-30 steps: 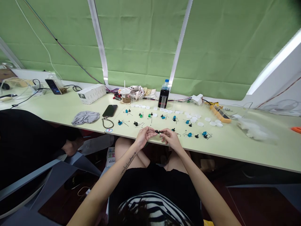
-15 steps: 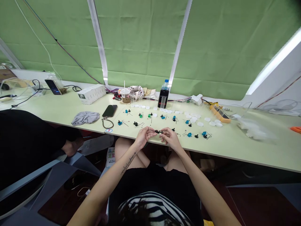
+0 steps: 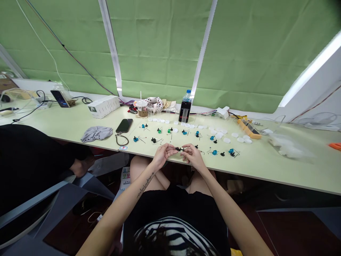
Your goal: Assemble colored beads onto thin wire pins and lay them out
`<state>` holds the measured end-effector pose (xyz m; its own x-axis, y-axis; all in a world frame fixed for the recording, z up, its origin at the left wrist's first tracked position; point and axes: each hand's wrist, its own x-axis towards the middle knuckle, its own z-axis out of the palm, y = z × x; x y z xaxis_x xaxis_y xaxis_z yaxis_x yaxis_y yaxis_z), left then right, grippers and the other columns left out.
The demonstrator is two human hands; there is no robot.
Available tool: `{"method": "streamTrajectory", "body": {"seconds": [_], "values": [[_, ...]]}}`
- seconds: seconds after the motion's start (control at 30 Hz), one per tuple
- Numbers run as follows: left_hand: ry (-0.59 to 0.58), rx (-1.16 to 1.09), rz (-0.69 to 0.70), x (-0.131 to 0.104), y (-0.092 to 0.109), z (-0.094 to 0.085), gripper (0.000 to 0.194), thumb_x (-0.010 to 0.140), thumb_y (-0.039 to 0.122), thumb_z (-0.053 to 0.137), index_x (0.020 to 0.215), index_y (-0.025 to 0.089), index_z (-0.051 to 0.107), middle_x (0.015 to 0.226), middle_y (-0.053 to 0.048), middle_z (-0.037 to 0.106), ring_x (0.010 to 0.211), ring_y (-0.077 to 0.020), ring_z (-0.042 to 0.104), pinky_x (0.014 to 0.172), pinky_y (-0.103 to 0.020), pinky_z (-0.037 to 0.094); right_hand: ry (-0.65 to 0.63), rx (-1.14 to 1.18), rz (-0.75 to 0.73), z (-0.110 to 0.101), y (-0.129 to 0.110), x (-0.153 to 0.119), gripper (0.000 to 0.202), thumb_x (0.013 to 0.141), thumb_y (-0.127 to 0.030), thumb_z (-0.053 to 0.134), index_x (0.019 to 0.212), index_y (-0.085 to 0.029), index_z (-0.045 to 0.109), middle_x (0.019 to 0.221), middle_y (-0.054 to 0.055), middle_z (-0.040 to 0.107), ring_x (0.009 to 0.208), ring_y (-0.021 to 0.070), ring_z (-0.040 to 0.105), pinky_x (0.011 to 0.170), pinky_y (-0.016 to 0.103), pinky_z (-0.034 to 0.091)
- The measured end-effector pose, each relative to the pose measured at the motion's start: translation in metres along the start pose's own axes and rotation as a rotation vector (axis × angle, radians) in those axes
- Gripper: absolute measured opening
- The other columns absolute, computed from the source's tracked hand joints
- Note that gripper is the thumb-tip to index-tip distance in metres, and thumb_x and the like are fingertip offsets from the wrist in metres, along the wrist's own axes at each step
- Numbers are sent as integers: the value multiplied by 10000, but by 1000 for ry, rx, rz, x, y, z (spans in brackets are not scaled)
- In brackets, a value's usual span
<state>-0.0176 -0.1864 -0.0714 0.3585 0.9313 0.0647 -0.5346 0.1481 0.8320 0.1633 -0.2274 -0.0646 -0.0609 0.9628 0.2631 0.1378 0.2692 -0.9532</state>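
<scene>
Close to the table's front edge, my left hand (image 3: pixel 164 155) and my right hand (image 3: pixel 192 155) face each other with a small black part (image 3: pixel 179 149) between their fingertips. Fingers of both hands are closed on it, one hand at each end. Its exact kind is too small to make out. Around my hands lie small blue pieces (image 3: pixel 214 152), black knob-like pieces (image 3: pixel 222 154) with stems, green pieces (image 3: pixel 168 131) and thin bent wires. A black piece (image 3: pixel 153 140) rests left of my left hand, another (image 3: pixel 196 146) just beyond my right hand.
White round caps (image 3: pixel 226 140) spread along the back and right. A phone (image 3: pixel 185 111) leans against a bottle; another phone (image 3: pixel 124 125) lies left beside a grey cloth (image 3: pixel 97 133). A yellow meter (image 3: pixel 249 128) and plastic bag (image 3: pixel 289 147) lie right. Another person's arm (image 3: pixel 80 167) is at left.
</scene>
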Motion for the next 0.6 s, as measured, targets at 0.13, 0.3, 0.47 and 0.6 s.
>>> {"method": "streamTrajectory", "body": {"seconds": [0.13,0.3,0.47,0.6], "values": [[-11,5,6,0,-1,-1,301,873,347,503,819,79,629,781,-130,689,780,-204,686,801,-295,529,-8,-4,-11,0,-1,-1,375,732,-466,647,965,-196,529,710,8,606,538,144,610,371,206,452],[-16,10,7,1,-1,-1,307,873,353,503,818,77,624,780,-130,687,778,-204,686,792,-287,530,-11,-22,-8,0,0,-1,349,742,-491,628,891,-186,547,712,37,640,531,150,608,370,218,456],[-12,8,5,1,-1,-1,303,874,348,500,813,77,619,791,-133,685,781,-206,686,796,-290,528,-7,-24,-2,0,1,-1,350,749,-502,617,875,-182,550,705,38,639,533,149,603,367,213,450],[-9,-3,7,1,-1,-1,301,875,346,499,815,78,622,793,-131,683,782,-204,685,796,-290,528,-16,-20,2,0,1,-1,369,754,-481,616,965,-187,548,723,25,621,538,142,602,368,208,454]]}}
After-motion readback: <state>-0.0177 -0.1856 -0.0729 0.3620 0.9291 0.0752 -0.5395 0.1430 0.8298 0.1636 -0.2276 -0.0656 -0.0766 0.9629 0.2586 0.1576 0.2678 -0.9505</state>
